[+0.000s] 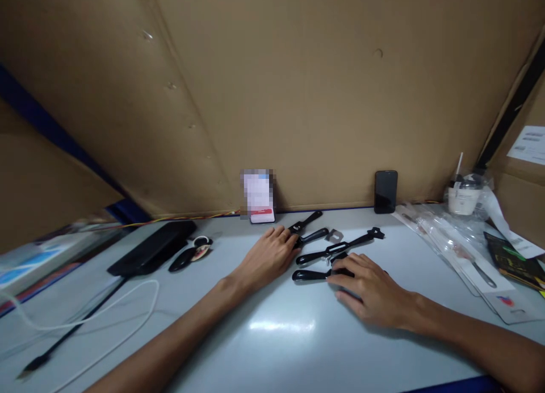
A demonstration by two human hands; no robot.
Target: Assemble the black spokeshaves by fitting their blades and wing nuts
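Observation:
Several black metal tools that look like spokeshaves lie close together on the table. My left hand (275, 248) is closed, palm down, over the left part of a spokeshave (317, 234); its right handle sticks out past my fingertips. Behind it lies another black spokeshave (313, 218). A slotted spokeshave body (332, 252) rests between my hands, with a small black bracket (375, 233) at its right end. My right hand (361, 285) has its fingers bent round the middle of the nearest spokeshave (310, 275). Beyond is a small notched metal plate (335, 235).
A lit phone (259, 197) and a dark phone (385, 192) lean on the cardboard wall. On the left are a black box (153, 248), keys (185, 258) and a white cable (145, 319). Clear packaging (464, 256) and a cup (464, 197) stand right.

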